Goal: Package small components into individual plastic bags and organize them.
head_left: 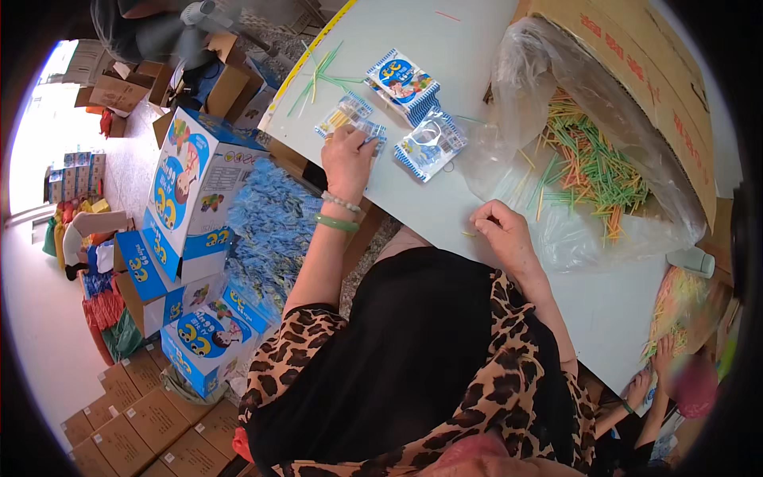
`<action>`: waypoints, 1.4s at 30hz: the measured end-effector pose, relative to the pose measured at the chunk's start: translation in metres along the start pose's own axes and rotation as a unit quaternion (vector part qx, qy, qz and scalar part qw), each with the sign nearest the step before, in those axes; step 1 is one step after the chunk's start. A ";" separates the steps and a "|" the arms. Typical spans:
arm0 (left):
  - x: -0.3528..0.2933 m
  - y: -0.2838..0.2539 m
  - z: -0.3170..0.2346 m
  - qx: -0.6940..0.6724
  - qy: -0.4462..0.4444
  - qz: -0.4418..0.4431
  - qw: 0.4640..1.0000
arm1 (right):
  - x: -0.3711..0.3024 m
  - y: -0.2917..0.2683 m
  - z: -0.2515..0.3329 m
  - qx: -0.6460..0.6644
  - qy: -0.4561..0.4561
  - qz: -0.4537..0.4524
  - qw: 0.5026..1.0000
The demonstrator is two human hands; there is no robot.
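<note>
My left hand [347,163], with beads and a green bangle at the wrist, rests on a small blue-and-clear packet [342,117]. Its fingers are bent and closed on the packet, where yellow sticks show through. Just beyond lie more blue-and-white packets [401,79], overlapping, and another packet [431,147] sits to the right. My right hand [507,237] is held over the table's near part, thumb and forefinger curled together. A short yellow piece [469,234] shows by its fingertips; whether it is gripped I cannot make out.
A large cardboard box [636,63] lined with clear plastic [520,67] spills coloured thin sticks [596,167] at the right. Loose green sticks [322,75] lie far left on the table. A heap of blue packets [270,222] is at left. Another person's hands [664,358] work lower right.
</note>
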State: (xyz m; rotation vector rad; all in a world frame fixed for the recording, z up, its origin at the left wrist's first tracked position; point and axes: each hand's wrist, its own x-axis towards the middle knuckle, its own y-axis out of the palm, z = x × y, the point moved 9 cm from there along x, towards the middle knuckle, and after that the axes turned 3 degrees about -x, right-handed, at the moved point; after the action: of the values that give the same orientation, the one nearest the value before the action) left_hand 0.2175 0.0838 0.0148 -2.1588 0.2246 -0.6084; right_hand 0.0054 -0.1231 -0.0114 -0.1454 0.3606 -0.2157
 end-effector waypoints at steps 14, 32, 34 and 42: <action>0.043 -0.001 -0.003 0.115 0.093 -0.112 0.983 | -0.013 -0.026 0.014 -0.039 -0.017 -0.019 0.999; -0.015 0.023 -0.123 0.114 0.128 -0.024 0.985 | -0.088 -0.209 -0.003 -0.470 -0.021 -0.401 0.786; -0.032 0.025 -0.158 0.045 0.230 -0.012 0.972 | -0.082 -0.215 0.008 -0.502 -0.059 -0.407 0.761; -0.074 0.063 -0.238 -0.130 0.372 0.182 0.901 | -0.028 -0.202 0.030 -0.636 -0.108 -0.369 0.669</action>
State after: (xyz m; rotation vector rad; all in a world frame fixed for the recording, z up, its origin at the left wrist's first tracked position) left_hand 0.0375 -0.0946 0.0615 -1.9469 1.1512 -1.2076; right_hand -0.0466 -0.3088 0.0620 -1.7400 0.1308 -0.7229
